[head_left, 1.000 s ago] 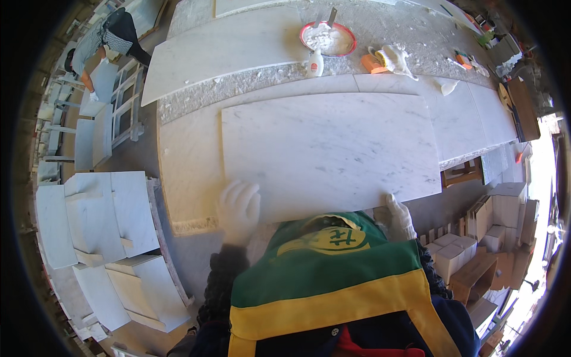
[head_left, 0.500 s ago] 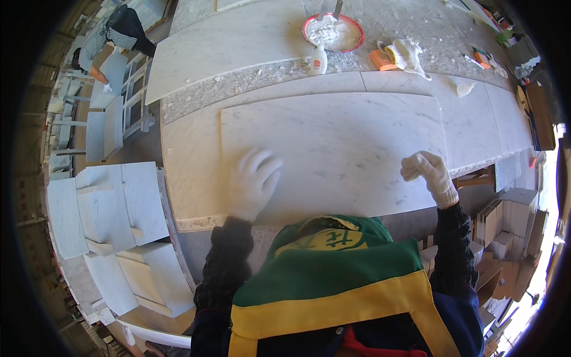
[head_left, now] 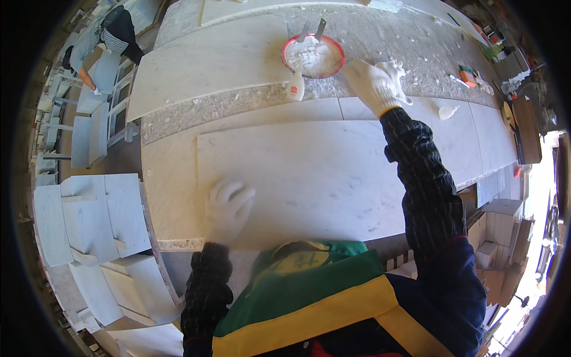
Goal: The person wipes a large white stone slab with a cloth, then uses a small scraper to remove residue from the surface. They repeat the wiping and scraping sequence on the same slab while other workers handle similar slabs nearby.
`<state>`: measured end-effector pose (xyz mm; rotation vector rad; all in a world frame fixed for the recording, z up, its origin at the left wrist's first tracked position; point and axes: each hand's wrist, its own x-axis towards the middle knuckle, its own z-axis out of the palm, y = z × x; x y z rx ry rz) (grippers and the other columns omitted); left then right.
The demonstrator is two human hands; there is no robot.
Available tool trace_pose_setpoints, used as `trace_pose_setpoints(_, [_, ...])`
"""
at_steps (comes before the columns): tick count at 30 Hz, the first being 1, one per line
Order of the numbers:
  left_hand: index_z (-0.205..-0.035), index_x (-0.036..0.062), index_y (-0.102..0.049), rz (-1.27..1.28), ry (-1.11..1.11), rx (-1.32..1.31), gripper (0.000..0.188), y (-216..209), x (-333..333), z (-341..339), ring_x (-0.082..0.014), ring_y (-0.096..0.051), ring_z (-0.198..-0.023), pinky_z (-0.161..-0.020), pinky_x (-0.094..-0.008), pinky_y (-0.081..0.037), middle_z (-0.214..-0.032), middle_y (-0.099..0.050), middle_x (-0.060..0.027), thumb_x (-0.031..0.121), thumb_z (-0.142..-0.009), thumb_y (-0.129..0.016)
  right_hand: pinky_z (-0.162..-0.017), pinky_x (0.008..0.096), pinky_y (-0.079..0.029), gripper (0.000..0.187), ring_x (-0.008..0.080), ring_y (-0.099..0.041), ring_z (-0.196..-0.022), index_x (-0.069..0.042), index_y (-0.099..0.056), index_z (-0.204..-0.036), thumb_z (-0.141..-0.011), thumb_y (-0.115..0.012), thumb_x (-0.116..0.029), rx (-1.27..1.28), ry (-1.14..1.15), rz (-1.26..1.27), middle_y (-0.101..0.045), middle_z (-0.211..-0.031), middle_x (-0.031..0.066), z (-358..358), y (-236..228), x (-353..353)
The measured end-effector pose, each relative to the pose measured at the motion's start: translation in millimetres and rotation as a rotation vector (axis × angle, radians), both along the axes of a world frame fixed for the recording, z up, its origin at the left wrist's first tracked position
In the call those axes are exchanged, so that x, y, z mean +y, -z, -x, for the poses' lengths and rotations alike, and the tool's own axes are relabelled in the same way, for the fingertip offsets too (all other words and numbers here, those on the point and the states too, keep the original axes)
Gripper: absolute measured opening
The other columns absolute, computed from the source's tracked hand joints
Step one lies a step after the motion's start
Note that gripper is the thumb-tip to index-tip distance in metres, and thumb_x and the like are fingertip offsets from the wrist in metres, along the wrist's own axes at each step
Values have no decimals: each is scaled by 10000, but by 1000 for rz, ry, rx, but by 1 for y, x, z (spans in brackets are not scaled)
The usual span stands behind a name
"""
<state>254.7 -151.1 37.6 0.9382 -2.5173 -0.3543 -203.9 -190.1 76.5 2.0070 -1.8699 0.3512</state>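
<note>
A large white marble slab [head_left: 309, 178] with grey veins lies before me on the bench. My left hand [head_left: 227, 208], in a white glove, is on or just above its left part, fingers curved and apart, holding nothing. My right hand [head_left: 370, 86], also gloved, reaches past the slab's far edge, right of a red-rimmed bowl [head_left: 313, 56] of white powder or paste. A crumpled spare glove [head_left: 394, 72] lies against it. The hand covers the spot where an orange block lay; its fingers are mostly turned away and any grip is hidden.
A white bottle [head_left: 295, 86] stands by the bowl, which holds two scrapers [head_left: 320, 28]. A small white piece [head_left: 449, 112] sits right of my right hand. Pale panels [head_left: 89, 214] are stacked at left. At the far left another person [head_left: 98, 50] bends over a panel.
My right hand has moved forward from above the slab to beside the bowl, covering the orange block. My left hand stays over the slab's left part. The whole view has shifted somewhat.
</note>
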Motion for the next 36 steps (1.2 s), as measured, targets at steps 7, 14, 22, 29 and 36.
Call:
trace_pose_setpoints(7, [-1098, 167, -792, 24, -5, -6, 280, 1, 0, -1, -343, -617, -1172, -989, -478, -500, -1177, -672, -63, 102, -826, -798, -594, 351, -548, 182, 220, -695, -706, -82, -691, -1056, -970, -680, -242, -548, -365, -432, -712, -823, 103, 31, 38, -72])
trace_pose_setpoints(14, [-1087, 171, -792, 32, -5, -2, 295, 4, -2, -1, -336, -614, -1167, -987, -477, -504, -1164, -666, -54, 89, -804, -805, -588, 362, -563, 57, 268, -673, -668, -100, -670, -940, -908, -682, -146, 224, -98, -584, -672, -731, 119, 37, 21, -91])
trace_pose_setpoints(22, [-1059, 141, -793, 40, 6, -21, 269, 1, -4, 2, -341, -609, -1163, -994, -477, -503, -1154, -666, -68, 70, -800, -801, -760, 417, -634, 119, 333, -747, -815, -92, -774, -944, -849, -712, -130, 55, -112, -378, -754, -914, 133, 33, 10, -66])
trace_pose_setpoints(29, [-1264, 84, -719, -211, -152, 2, 372, -15, -35, 67, -372, -625, -1159, -1034, -479, -503, -1268, -649, -134, 135, -900, -775, -858, 394, -615, 186, 289, -737, -918, -102, -794, -993, -871, -714, -218, -834, 79, -460, -761, -1016, 100, 40, 28, -58])
trace_pose_setpoints(36, [-1538, 36, -454, -634, -384, 221, 853, 14, -118, 214, -292, -619, -1270, -1058, -421, -502, -1475, -553, -179, 356, -852, -847, -793, 357, -593, 247, 260, -717, -868, -60, -779, -1088, -877, -751, -185, -1063, 100, -387, -751, -991, 105, 38, 49, -46])
